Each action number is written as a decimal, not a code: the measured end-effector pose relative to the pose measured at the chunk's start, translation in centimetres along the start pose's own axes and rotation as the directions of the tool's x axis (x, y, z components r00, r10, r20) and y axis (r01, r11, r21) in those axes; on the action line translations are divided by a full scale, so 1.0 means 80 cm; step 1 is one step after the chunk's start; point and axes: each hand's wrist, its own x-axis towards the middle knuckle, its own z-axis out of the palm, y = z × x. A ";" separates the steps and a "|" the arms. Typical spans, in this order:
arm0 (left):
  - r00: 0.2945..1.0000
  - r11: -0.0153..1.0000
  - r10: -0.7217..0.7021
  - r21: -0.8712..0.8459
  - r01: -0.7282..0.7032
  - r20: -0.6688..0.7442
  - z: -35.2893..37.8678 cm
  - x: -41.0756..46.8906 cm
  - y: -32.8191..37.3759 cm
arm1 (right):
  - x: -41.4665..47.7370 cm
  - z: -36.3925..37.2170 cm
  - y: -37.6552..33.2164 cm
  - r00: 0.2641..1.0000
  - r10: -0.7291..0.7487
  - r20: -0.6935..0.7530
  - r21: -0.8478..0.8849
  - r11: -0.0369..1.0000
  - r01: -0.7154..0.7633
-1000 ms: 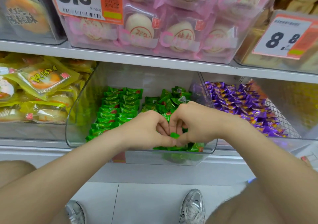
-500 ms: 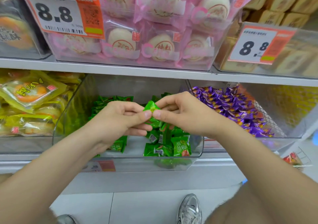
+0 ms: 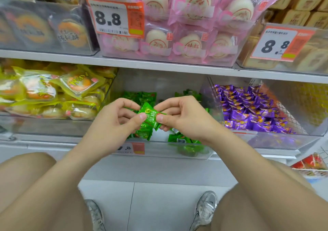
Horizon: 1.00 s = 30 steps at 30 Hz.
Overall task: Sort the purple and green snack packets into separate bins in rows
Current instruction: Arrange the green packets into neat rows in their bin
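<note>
Left hand [image 3: 113, 122] and right hand [image 3: 184, 119] pinch green packet [image 3: 149, 119] between them.

My left forearm [image 3: 71, 165] and right forearm [image 3: 239, 152] bare, knees [image 3: 26, 182] bare, silver-grey mesh sneakers [image 3: 205, 207], pale laces, a little worn.

packet [image 3: 149, 119] between hands [image 3: 113, 122] [image 3: 184, 117], above middle bin [image 3: 159, 151]

Green packet [image 3: 148, 119] glossy foil; bin [image 3: 159, 148] clear plastic (smooth, shiny).
</note>
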 end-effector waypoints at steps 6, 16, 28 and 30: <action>0.980 0.882 0.186 0.429 -0.195 0.065 -0.016 -0.034 -0.028 | 0.013 0.034 0.040 0.994 -0.107 0.000 -0.655 0.751 0.081; 0.952 0.714 0.236 0.630 -0.305 0.193 -0.028 -0.035 -0.039 | 0.072 0.067 0.034 0.988 0.045 0.149 -0.765 0.638 0.086; 0.952 0.689 0.190 0.658 -0.304 0.241 -0.022 -0.035 -0.044 | 0.070 0.059 0.019 0.979 0.055 0.194 -0.786 0.606 0.122; 0.945 0.682 0.198 0.657 -0.323 0.259 -0.020 -0.033 -0.042 | 0.062 0.033 0.002 0.972 0.094 0.214 -0.738 0.668 0.098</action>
